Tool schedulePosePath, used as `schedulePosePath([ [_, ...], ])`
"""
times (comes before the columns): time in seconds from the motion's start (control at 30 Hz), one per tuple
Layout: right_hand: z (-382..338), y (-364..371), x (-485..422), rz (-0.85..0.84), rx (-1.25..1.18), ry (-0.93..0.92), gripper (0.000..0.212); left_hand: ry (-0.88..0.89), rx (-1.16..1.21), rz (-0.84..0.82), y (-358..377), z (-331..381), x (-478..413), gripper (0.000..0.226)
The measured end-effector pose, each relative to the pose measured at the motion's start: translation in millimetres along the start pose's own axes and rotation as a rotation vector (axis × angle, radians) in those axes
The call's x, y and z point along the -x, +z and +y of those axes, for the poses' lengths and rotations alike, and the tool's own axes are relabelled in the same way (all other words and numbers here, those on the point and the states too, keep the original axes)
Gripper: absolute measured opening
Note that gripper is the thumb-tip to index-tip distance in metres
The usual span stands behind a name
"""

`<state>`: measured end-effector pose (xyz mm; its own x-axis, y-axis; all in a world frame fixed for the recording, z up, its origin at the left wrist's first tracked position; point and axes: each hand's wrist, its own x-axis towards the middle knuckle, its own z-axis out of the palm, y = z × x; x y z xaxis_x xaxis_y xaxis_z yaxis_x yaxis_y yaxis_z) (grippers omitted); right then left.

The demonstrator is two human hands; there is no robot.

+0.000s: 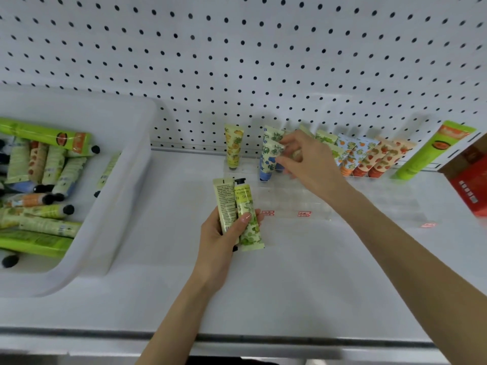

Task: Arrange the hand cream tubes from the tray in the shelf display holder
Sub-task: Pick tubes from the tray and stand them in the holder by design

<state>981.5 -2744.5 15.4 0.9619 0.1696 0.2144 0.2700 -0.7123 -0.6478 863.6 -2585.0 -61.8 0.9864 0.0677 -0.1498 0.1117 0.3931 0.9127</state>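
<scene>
My left hand (pixel 224 238) grips two pale green hand cream tubes (pixel 237 212) above the middle of the shelf, one with its black cap pointing up. Over the clear display holder (pixel 297 204) at the back of the shelf, my right hand (pixel 303 159) pinches a blue-flowered tube (pixel 271 156) that stands in a slot. A yellow fruit-print tube (pixel 233 146) stands alone to its left. Orange and strawberry-print tubes (pixel 369 159) fill the slots to the right. The white tray (pixel 126 180) on the left holds several loose tubes.
A white pegboard wall (pixel 237 61) backs the shelf. A large green tube (pixel 432 151) leans at the far right beside a red box (pixel 471 180). The shelf's front edge (pixel 237 335) runs along the bottom of the view.
</scene>
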Motion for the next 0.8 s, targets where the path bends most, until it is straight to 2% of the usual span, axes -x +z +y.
schedulePosePath([
  [0.13, -8, -15, 36, 0.050, -0.135, 0.072, 0.013, -0.001, -0.063, 0.000, 0, 1, 0, 0.030],
  [0.3, -3, -2, 103, -0.201, -0.415, 0.255, 0.005, 0.032, -0.037, 0.063, 15, 0, 4, 0.030],
  [0.37, -2, 4, 116, -0.232, -0.553, 0.318, 0.003, 0.036, 0.012, 0.049, 25, -1, 6, 0.031],
  [0.47, -1, 6, 122, -0.164, -0.659, 0.349, 0.010, 0.027, 0.051, 0.020, 43, -1, 8, 0.030],
  [0.63, 6, 0, 123, -0.088, -0.644, 0.334, 0.008, 0.022, 0.028, -0.015, 57, 1, 6, 0.013],
  [0.8, 23, -23, 120, -0.026, -0.611, 0.288, 0.010, 0.077, 0.128, 0.046, 51, 11, -4, 0.032],
])
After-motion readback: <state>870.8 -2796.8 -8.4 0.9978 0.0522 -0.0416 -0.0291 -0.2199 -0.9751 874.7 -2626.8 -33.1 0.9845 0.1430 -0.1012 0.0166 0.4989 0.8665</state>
